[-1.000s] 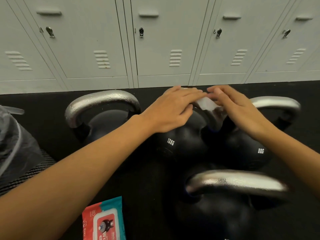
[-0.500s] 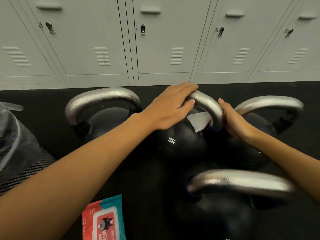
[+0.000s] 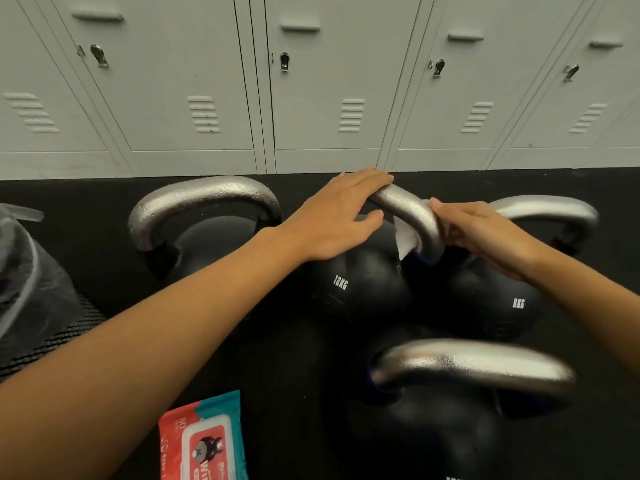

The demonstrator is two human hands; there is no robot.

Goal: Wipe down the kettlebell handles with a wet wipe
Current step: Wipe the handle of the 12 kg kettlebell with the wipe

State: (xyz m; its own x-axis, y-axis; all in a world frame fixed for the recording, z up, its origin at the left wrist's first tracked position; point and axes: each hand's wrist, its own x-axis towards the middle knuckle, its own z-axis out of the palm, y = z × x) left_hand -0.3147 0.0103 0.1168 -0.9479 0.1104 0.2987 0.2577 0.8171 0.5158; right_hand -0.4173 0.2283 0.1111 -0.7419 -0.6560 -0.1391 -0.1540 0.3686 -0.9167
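Several black kettlebells with silver handles stand on the dark floor. My left hand [image 3: 341,216] lies flat with straight fingers on the far end of the 12 kg kettlebell's handle [image 3: 410,211]. My right hand [image 3: 485,230] pinches a white wet wipe [image 3: 405,239] against the near right side of that handle; the wipe wraps under the bar and a corner hangs inside the loop. The 8 kg kettlebell [image 3: 498,306] sits to the right, partly under my right hand.
Another kettlebell [image 3: 204,216] stands at the left and one [image 3: 467,372] close in front. A red and teal wet wipe pack [image 3: 204,441] lies at the bottom. A plastic-lined bin [image 3: 24,271] is at the left edge. Grey lockers [image 3: 332,81] line the back.
My right hand slid the wipe down the right side of the 12 kg handle, then back up a little. My left hand stayed on the handle's far end.
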